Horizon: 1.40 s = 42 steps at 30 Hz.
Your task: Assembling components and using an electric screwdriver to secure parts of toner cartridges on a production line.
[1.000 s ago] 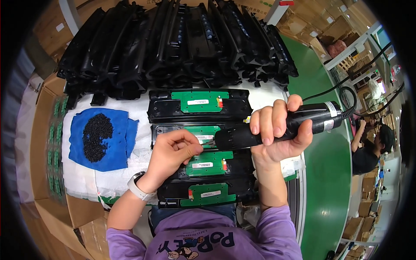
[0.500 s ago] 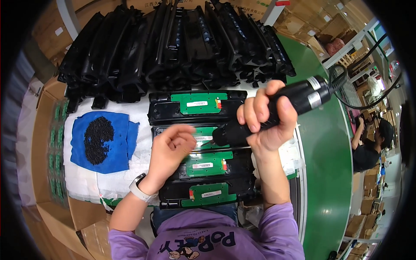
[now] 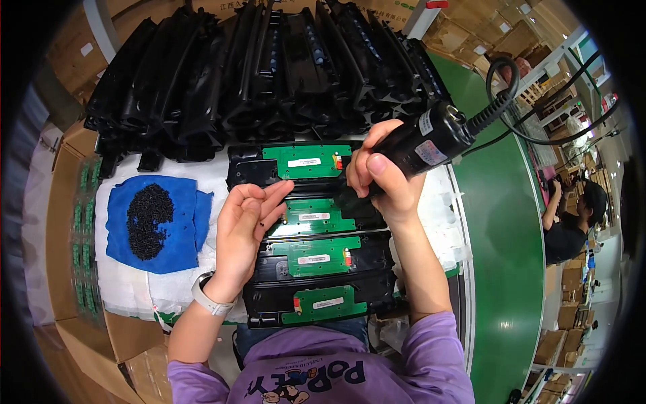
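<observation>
My right hand [image 3: 391,185] grips a black corded electric screwdriver [image 3: 425,141], tilted with its cord end up to the right. Its lower end is dark against the black housings, and I cannot make out the bit. Across from it, my left hand [image 3: 241,225] has some fingers stretched out while the thumb and forefinger curl together; anything between them is too small to see. Beneath both hands lie several black plastic housings [image 3: 373,259] in a column, each bearing a green circuit board [image 3: 336,214] with a white label. The left hand is over the left end of the second one.
A blue cloth [image 3: 188,252] with a pile of small black screws [image 3: 148,225] lies at the left. Black plastic parts [image 3: 296,81] are stacked along the back. A cardboard box [image 3: 64,269] holds green boards at far left. A person [image 3: 572,222] works at far right.
The screwdriver has lifted off the second board and swung more upright, moving left with my right hand. My left hand has drawn back left, and some of its fingers have straightened.
</observation>
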### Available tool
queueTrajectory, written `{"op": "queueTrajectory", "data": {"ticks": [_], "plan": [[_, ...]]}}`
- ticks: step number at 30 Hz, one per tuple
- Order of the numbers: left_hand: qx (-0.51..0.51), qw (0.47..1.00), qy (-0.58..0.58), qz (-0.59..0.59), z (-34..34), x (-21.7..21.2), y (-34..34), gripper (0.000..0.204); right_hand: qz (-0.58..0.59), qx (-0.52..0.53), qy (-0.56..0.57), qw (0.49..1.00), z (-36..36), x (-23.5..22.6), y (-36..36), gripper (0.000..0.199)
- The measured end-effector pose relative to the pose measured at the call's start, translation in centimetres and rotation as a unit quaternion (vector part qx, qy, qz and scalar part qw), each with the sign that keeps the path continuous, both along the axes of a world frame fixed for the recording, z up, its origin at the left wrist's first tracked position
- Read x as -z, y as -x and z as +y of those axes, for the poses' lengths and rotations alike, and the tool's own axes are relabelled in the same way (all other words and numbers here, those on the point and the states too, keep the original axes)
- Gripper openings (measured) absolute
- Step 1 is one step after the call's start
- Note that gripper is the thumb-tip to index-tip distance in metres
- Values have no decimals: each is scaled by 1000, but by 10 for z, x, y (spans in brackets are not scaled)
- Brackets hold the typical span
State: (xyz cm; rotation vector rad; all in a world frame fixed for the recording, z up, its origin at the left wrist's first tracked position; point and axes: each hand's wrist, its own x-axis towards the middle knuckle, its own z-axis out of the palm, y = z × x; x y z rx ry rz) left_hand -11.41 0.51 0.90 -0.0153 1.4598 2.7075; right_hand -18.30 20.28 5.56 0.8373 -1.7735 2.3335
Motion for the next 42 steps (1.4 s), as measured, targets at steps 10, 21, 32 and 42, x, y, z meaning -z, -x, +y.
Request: {"op": "queueTrajectory", "data": {"ticks": [10, 21, 32, 42], "plan": [[80, 992, 90, -28, -5, -5, 3, 17, -5, 40, -55, 998, -14, -5, -1, 22], [95, 992, 78, -30, -9, 3, 4, 17, -4, 62, -97, 993, -19, -6, -9, 20], [87, 991, 105, 0, 7, -7, -6, 8, 57, -121, 271, 953, 3, -16, -19, 32], [108, 988, 109, -11, 7, 0, -5, 5, 10, -79, 319, 945, 3, -12, -25, 27]]}}
